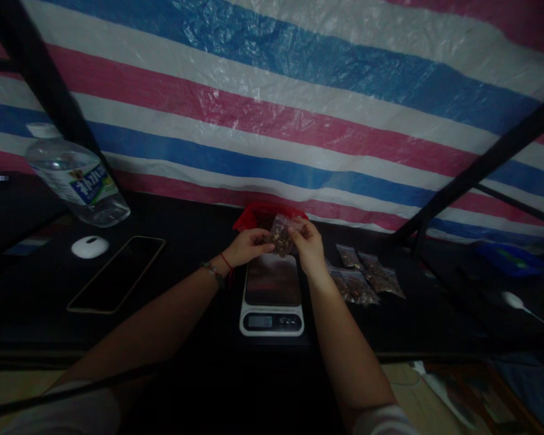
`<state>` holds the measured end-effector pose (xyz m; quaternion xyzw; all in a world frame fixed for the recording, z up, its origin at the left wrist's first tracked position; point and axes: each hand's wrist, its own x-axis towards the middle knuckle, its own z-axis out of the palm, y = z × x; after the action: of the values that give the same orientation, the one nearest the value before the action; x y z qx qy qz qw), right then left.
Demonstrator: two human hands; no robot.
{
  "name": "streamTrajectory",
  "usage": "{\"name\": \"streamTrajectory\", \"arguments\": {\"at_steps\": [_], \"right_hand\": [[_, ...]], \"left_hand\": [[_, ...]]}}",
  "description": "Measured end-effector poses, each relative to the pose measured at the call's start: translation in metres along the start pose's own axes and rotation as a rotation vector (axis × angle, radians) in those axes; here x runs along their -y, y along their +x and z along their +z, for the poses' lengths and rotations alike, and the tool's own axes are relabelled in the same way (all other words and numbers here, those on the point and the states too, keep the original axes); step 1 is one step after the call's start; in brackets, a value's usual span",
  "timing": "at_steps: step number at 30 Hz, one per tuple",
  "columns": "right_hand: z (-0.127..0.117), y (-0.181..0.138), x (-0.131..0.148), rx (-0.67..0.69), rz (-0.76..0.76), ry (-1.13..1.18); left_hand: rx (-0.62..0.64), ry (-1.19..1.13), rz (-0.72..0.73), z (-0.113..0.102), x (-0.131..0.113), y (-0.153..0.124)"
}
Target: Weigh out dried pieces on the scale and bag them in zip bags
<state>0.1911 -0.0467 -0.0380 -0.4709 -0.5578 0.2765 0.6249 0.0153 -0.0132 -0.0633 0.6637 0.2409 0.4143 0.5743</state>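
Between my two hands is a small clear zip bag (pixel 281 235) with brownish dried bits in it, raised over the far edge of a white kitchen scale (pixel 272 281). My left hand (pixel 250 246) grips the bag's left side with thumb and fingers. On its upper right side, my right hand (pixel 309 244) pinches it near the top. The scale's display reads about zero, and its plate carries nothing. Behind the hands sits a red bag (pixel 265 212) with dark contents, partly hidden. Several filled zip bags (pixel 356 284) lie to the right of my right forearm.
On the left are a phone (pixel 116 275), a white rounded mouse-like object (pixel 89 246) and a large clear bottle (pixel 77 178). A blue tray (pixel 510 260) and a white spoon (pixel 519 301) lie far right. Black metal bars (pixel 476 169) and a striped tarp (pixel 272 115) bound the black table.
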Motion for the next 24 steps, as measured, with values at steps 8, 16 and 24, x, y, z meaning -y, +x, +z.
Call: {"name": "streamTrajectory", "arguments": {"at_steps": [8,16,24], "right_hand": [[0.007,-0.003,-0.004,0.074,0.117,0.148],[0.009,-0.004,-0.01,0.042,0.1,0.14],[0.011,-0.005,-0.011,0.091,0.085,0.068]], "left_hand": [[-0.069,-0.018,0.061,-0.002,0.003,0.002],[-0.061,-0.005,0.057,0.001,0.001,0.0],[-0.274,0.129,0.106,-0.002,0.002,0.003]]}}
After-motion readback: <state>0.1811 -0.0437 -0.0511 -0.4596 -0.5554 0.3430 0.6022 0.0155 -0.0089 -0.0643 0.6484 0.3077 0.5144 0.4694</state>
